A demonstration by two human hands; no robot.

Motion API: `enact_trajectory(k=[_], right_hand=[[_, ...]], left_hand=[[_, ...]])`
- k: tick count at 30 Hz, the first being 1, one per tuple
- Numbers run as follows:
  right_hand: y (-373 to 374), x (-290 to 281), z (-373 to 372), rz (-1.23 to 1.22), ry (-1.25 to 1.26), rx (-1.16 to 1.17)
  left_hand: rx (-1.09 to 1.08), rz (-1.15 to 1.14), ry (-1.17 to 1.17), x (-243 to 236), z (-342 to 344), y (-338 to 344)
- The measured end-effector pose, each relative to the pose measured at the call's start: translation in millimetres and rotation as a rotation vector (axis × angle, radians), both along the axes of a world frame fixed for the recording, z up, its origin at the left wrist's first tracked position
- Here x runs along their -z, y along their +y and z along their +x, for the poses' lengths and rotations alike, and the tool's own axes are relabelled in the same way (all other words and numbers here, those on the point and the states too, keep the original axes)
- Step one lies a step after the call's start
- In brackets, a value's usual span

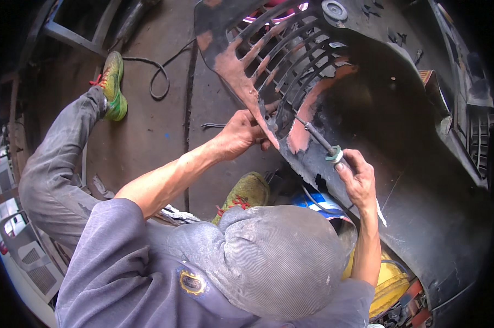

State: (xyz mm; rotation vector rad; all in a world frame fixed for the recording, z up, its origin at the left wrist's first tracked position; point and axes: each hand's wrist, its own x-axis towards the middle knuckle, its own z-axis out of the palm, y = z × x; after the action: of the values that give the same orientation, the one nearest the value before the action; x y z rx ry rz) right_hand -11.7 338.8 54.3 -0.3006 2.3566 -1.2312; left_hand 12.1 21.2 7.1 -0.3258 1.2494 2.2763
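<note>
A large dark plastic vehicle bumper (421,218) with a slatted grille section (290,60) and worn reddish-brown patches slants across the right side. My right hand (359,177) is closed round the handle of a soldering iron (319,138), which has a green band near the grip. Its thin tip points up and left, at a narrow strip of the bumper beside the grille; whether it touches cannot be told. My left hand (244,134) is closed on the bumper's near-left edge, close to the tip. Some of its fingers are hidden behind the plastic.
A blue-and-white bucket (342,217) and a yellow container (391,287) stand under the bumper's near edge. A black cord (162,82) loops on the floor. Another slatted part (480,142) lies far right; a metal frame (75,38) is far left.
</note>
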Motion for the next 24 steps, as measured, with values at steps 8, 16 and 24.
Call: enact_trajectory(k=[8, 16, 24], right_hand=[[-17, 30, -21, -0.084, -0.058, -0.074], [-30, 37, -30, -0.062, -0.050, -0.141], [-32, 40, -31, -0.059, -0.040, -0.137]], left_hand=[[-0.002, -0.069, -0.075, -1, -8, -5], [-0.017, -0.048, -0.062, -7, -9, -8], [-0.019, -0.012, -0.042, -4, -7, -9]])
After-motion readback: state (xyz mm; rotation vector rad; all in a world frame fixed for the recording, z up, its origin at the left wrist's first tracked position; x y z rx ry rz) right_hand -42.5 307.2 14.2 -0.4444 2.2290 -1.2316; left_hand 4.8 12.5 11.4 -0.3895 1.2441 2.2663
